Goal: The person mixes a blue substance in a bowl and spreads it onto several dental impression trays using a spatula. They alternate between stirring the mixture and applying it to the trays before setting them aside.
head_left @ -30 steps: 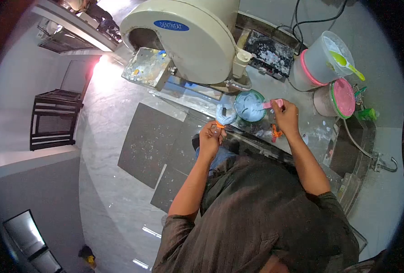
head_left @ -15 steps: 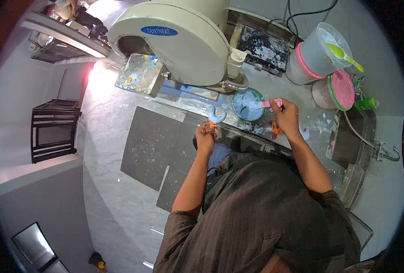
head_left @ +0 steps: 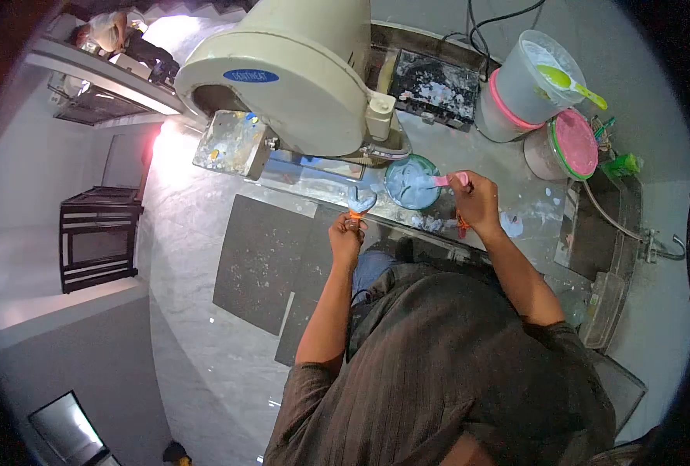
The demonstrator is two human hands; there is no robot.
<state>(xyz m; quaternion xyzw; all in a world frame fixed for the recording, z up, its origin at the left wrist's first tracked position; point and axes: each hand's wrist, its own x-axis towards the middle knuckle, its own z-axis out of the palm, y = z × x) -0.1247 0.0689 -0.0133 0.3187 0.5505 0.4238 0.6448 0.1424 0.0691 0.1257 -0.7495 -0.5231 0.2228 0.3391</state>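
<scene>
My left hand (head_left: pixel 346 238) is closed around the orange handle of a dental impression tray (head_left: pixel 361 203). The tray is U-shaped and coated with pale blue material, and it is held just left of the mixing bowl. In my right hand (head_left: pixel 478 203) a pink spatula (head_left: pixel 449 180) is pinched, its blade down in the pale blue mix (head_left: pixel 407 186). That mix fills a green mixing bowl (head_left: pixel 436 165) standing on the counter's front part. Another orange-handled piece (head_left: pixel 463 226) lies on the counter, partly hidden beside my right wrist.
A large cream DENTNEAT machine (head_left: pixel 298 101) stands at the back left, with a stained metal box (head_left: pixel 232 147) beside it. A splattered black box (head_left: pixel 436 89), stacked tubs (head_left: pixel 527 93) with a green scoop (head_left: pixel 574 84), and a pink-lidded tub (head_left: pixel 574 144) line the back. A person (head_left: pixel 116 35) is far off.
The whole view has shifted slightly. The tray in my left hand is turned a little, and the spatula stays in the bowl's mix.
</scene>
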